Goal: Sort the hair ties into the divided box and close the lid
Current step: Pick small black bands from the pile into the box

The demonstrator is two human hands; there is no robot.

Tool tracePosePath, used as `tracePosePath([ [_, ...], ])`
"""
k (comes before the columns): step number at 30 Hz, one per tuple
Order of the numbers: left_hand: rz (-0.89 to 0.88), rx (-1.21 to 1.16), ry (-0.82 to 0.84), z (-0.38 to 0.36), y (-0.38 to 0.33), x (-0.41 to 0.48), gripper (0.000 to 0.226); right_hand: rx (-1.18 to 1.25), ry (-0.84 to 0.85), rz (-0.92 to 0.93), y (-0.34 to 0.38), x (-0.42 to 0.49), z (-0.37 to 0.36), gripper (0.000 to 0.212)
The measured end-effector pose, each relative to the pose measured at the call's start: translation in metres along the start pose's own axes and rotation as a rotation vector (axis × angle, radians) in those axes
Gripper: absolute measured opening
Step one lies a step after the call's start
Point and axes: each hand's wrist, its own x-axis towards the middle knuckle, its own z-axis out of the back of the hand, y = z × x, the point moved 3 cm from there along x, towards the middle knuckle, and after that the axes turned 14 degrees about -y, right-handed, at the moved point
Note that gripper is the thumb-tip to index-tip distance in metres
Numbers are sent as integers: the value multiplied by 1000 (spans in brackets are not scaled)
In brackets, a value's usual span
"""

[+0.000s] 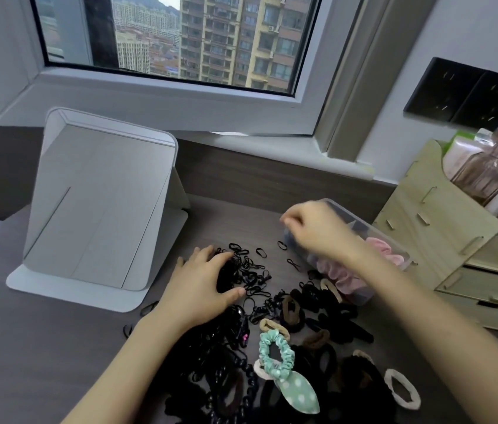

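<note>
Hair ties (272, 332) heaped near-centre on bench (42, 347). Clear divided box (400, 254) just right, pink scrunchies (342, 276) inside. Left grip (201, 286) curls round a black clump of them. Right grip (315, 231) over box's far end, fingers curled, blurred: contents can't tell.

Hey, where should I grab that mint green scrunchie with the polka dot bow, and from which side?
Take the mint scrunchie by its ruffled ring, at the far arc, coming straight down from above. It lies flat on top of the black ties, so the ring is exposed and puffy enough to pinch; its dotted bow tails lie flat and point toward you.
</note>
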Motion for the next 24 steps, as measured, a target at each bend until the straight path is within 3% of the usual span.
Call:
tracePosePath([
  [2, -3, 9, -1, 1, -1, -1, 71, -126, 220, 59, 8, -18, -34, 31],
  [4, -1, 17, -5, 2, -1, -2, 69, -218, 326, 39, 4, -30, -62, 33],
  [8, 7, 24, -17, 2, -1, -2, 66, -156, 218, -13, 10, -43, -80, 41],
  [12, 14, -1, -41, 2, -1, 0, 59, 175, 199, 51, 38, -66, -62, 44],
  [15, 19, -9, -52, 3, -1, 0, 55, 274, 68, 32, 37, -73, -43, 46],
  [18, 30, -8, -48, 4, -1, 0, 54, -42, -14, -69, 16, -68, -30, 41],
  [21, 49, 10, -23, 5, -1, -1, 54, -403, 148, -111, 3, -68, -28, 29],
  [24, 72, 49, 12, 5, 0, -2, 55, -424, 233, -87, 7, -67, -36, 28],
])
